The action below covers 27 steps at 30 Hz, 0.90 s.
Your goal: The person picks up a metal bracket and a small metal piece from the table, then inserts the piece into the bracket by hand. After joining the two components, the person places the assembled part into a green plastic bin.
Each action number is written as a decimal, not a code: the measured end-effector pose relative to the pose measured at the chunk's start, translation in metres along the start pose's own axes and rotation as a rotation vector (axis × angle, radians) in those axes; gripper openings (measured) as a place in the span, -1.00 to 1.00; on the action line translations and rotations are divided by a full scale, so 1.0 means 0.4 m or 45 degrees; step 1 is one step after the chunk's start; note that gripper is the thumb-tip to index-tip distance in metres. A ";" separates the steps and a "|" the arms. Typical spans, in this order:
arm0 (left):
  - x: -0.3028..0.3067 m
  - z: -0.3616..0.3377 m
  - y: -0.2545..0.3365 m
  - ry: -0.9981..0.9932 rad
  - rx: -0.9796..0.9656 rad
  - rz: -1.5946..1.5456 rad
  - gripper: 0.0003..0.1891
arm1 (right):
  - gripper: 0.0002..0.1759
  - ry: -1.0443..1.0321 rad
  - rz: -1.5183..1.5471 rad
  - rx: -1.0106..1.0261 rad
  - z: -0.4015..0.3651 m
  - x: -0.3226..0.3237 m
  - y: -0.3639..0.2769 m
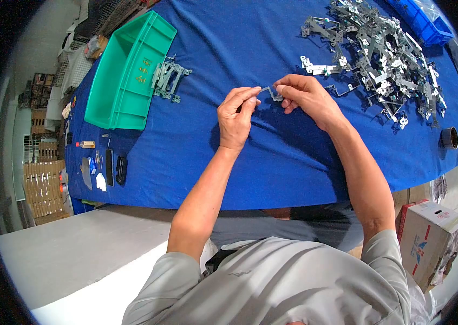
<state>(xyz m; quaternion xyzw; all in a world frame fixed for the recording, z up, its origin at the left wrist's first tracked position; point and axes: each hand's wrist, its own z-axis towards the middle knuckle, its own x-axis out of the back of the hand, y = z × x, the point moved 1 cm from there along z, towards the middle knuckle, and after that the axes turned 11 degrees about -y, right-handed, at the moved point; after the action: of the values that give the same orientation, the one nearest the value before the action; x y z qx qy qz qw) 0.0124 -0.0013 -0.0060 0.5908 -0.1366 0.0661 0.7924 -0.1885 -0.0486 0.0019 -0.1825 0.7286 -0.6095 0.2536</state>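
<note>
Between my two hands, above the blue cloth, is a small bent metal bracket [266, 91]. My left hand [236, 116] pinches its left end between thumb and fingers. The right end sits in the closed fingertips of my right hand [307, 97], which partly cover it. To the right of my right hand spreads a large heap of similar metal brackets [383, 59], with one thin bent piece [342, 91] lying near the wrist. A smaller group of brackets [169, 78] lies left of my hands, against a green bin.
The green plastic bin [153, 49] lies tipped on its side at the left. A blue tray [429, 27] stands at the back right, and a dark cup-like cylinder [449, 138] near the right edge. Small tools, including a black case [121, 170], lie front left. A cardboard box [429, 238] is below right.
</note>
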 end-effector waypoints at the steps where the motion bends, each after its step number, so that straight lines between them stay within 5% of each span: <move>1: 0.001 0.001 -0.001 -0.009 -0.010 -0.003 -0.79 | -0.78 -0.034 -0.005 -0.021 0.000 0.000 -0.002; 10: -0.006 -0.003 -0.009 -0.036 0.148 -0.006 -0.78 | -0.80 0.181 -0.027 0.112 0.000 -0.001 -0.007; 14: -0.010 0.000 -0.012 0.140 0.263 -0.130 -0.76 | -0.77 0.054 -0.116 -0.002 -0.010 -0.002 -0.020; 27: -0.003 0.000 -0.017 0.142 0.224 -0.165 -0.77 | -0.72 0.037 -0.376 0.037 -0.009 -0.012 -0.008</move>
<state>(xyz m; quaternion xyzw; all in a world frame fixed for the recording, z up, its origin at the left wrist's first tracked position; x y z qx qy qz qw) 0.0129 -0.0033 -0.0128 0.6611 -0.0478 0.0593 0.7464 -0.1868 -0.0433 0.0062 -0.2752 0.6885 -0.6533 0.1532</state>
